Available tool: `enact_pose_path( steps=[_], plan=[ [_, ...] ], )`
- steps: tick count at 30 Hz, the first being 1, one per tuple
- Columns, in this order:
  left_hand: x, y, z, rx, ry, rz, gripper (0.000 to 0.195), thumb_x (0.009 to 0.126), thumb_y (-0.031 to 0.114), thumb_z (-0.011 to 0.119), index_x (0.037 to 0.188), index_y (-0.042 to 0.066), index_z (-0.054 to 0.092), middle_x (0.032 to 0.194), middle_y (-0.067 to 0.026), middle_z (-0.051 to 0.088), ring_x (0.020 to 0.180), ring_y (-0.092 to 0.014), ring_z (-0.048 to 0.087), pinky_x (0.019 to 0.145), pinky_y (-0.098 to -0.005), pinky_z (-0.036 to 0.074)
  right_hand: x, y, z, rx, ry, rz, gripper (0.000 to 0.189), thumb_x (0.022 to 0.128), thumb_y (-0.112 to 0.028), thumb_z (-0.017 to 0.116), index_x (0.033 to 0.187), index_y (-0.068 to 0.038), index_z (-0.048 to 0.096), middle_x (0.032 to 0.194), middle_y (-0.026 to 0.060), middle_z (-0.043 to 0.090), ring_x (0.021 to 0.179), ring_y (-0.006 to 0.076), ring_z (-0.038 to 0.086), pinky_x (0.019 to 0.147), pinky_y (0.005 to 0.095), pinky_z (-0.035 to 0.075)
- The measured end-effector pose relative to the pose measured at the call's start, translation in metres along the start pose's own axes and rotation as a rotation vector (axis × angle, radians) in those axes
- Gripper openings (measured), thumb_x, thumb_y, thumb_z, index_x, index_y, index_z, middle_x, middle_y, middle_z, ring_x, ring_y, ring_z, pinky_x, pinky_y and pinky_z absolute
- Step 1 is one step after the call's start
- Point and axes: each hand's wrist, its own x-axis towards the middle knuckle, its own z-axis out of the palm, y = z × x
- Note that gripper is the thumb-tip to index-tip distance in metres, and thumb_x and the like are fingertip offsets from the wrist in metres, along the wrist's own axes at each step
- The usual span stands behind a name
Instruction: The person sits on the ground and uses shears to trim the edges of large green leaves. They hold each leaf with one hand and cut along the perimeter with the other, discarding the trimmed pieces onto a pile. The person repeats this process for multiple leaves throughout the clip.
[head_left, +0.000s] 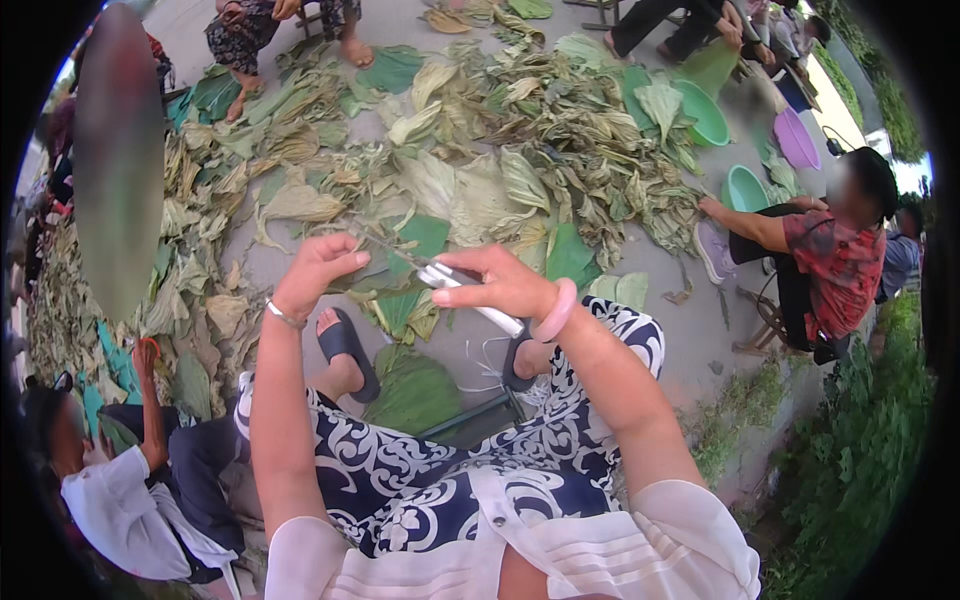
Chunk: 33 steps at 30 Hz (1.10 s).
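My right hand (499, 281) grips a white-handled cutting tool (480, 304), which looks like shears. Its narrow metal blades point up and left towards my left hand (322, 270). The thumb and forefinger of that left hand are pinched together, seemingly on the edge of a grey-green leaf (382, 279) spanning the gap between my hands. Part of this leaf is hidden by my fingers and the tool. Below, between my sandalled feet, lies a large green lotus leaf (414, 390) with radiating veins.
Dried lotus leaves (480, 180) cover much of the paved ground ahead. Green basins (744, 189) and a purple basin (796, 139) stand at the right. People sit nearby, one in a red patterned shirt (832, 262), another in a white top (127, 517). Plants (847, 450) border the right.
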Motion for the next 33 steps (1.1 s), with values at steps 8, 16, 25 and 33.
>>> enact_pose_path(
  steps=[8,16,25,33],
  plan=[
    [0.002,-0.008,0.002,-0.03,0.044,0.032,0.01,0.088,0.01,0.069,0.082,0.008,0.061,0.073,0.0076,0.058,0.063,0.0,0.047,0.059,-0.018,0.037,-0.003,0.002,0.0,-0.137,0.051,-0.123,0.047,0.082,-0.048,0.07,0.098,-0.004,0.072,0.068,0.0088,0.063,0.06,0.0162,0.052,0.057,0.0325,0.042],
    [0.007,-0.01,-0.006,0.066,0.055,0.058,0.01,0.088,0.009,0.068,0.081,0.008,0.061,0.073,0.0083,0.057,0.066,0.0,0.048,0.061,-0.018,0.037,-0.002,-0.005,0.005,-0.101,0.082,-0.109,0.044,0.08,-0.045,0.072,0.093,-0.003,0.072,0.064,0.0083,0.061,0.057,0.0147,0.05,0.055,0.0323,0.041],
    [0.009,-0.016,-0.015,0.067,0.088,0.073,0.007,0.092,0.012,0.064,0.09,0.005,0.065,0.082,0.0053,0.062,0.073,-0.003,0.051,0.068,-0.0199,0.04,0.002,0.004,0.007,-0.17,0.129,-0.181,0.055,0.081,-0.055,0.066,0.096,-0.002,0.068,0.075,0.0117,0.064,0.068,0.0237,0.058,0.064,0.0358,0.045],
    [0.022,-0.039,-0.033,-0.043,0.385,0.192,0.013,0.098,0.019,0.059,0.089,0.011,0.062,0.082,0.0078,0.059,0.072,-0.001,0.048,0.064,-0.0199,0.037,0.005,0.008,0.004,-0.173,0.173,-0.127,0.06,0.08,-0.06,0.064,0.1,-0.003,0.067,0.077,0.013,0.062,0.073,0.0256,0.059,0.066,0.0377,0.044]
  ],
)
